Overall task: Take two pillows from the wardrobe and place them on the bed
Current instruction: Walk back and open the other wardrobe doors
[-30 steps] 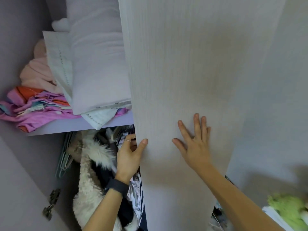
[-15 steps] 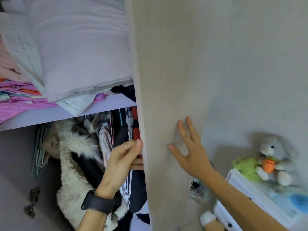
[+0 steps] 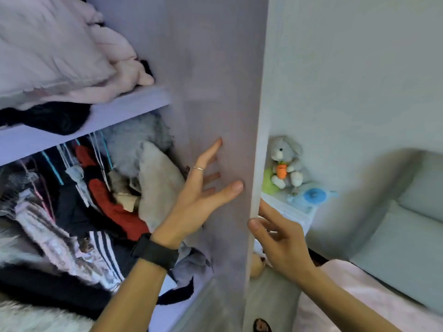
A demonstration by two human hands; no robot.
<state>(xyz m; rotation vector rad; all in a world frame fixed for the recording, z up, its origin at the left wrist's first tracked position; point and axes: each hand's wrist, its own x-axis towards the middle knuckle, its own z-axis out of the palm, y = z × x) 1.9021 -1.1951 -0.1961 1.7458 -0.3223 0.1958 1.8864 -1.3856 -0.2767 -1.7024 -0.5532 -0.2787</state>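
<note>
The wardrobe door (image 3: 223,92) stands swung wide, edge-on in the middle of the view. My left hand (image 3: 201,195), with a ring and a black wrist band, lies flat with spread fingers on the door's inner face. My right hand (image 3: 275,233) curls its fingers around the door's outer edge lower down. A pale pillow (image 3: 45,46) lies on the wardrobe shelf (image 3: 134,104) at the upper left, on top of pink bedding. The bed (image 3: 374,305) with a pink cover shows at the lower right.
Below the shelf hang many clothes (image 3: 96,200), packed tight, with a white fluffy garment at the bottom left. A grey plush rabbit (image 3: 285,161) sits on a white nightstand (image 3: 287,212) behind the door. A grey padded headboard (image 3: 407,212) stands at the right.
The door has swung further open to the right. My left hand moved from its edge onto its inner face; my right hand went from flat on the front to gripping the edge. The bed came into view.
</note>
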